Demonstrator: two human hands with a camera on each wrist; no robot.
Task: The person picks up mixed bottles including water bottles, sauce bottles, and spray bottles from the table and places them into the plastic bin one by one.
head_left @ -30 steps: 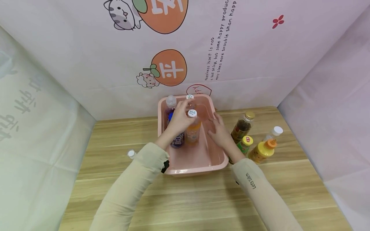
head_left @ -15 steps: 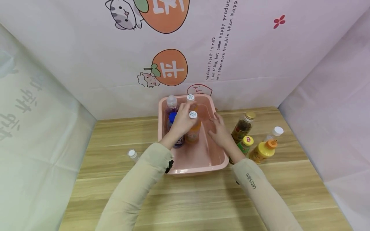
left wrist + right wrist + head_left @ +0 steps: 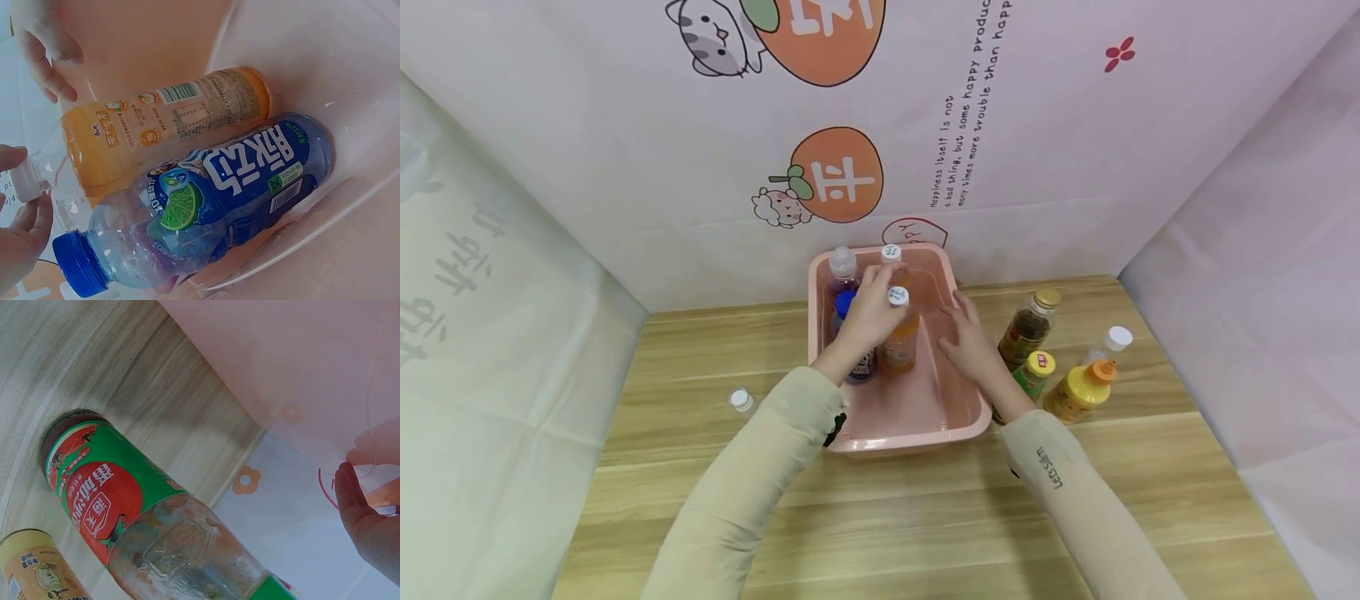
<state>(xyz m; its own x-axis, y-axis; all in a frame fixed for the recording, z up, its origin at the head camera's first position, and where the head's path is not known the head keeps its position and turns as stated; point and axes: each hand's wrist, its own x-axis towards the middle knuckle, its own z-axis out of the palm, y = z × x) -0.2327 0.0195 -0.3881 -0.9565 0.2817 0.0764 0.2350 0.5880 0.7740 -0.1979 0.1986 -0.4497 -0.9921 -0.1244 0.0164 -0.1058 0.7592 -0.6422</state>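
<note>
My left hand (image 3: pixel 872 310) pinches the white cap (image 3: pixel 28 180) of an orange drink bottle (image 3: pixel 175 119), thumb and fingers on opposite sides. The bottle stands upright in a pink plastic basin (image 3: pixel 917 435). Beside it, under my left hand, is a blue-capped bottle with a blue lime label (image 3: pixel 244 187). Further back in the basin stand a clear-capped bottle (image 3: pixel 843 265) with purplish contents and another white-capped bottle (image 3: pixel 892 253). My right hand (image 3: pixel 973 350) holds the basin's right rim, with fingers on both sides of the wall.
Right of the basin stand a gold-capped dark bottle (image 3: pixel 1026 333), a green-labelled tomato sauce bottle (image 3: pixel 125 494), a yellow squeeze bottle (image 3: pixel 1078 393) and a white-capped clear bottle (image 3: pixel 1116 342). A small white-capped bottle (image 3: pixel 741 400) is left, partly behind my sleeve. Fabric walls surround the wooden table (image 3: pixel 895 517).
My left hand has shifted slightly right over the basin, uncovering more of the blue cap, and stays on the orange drink bottle's cap. My right hand has hardly moved.
</note>
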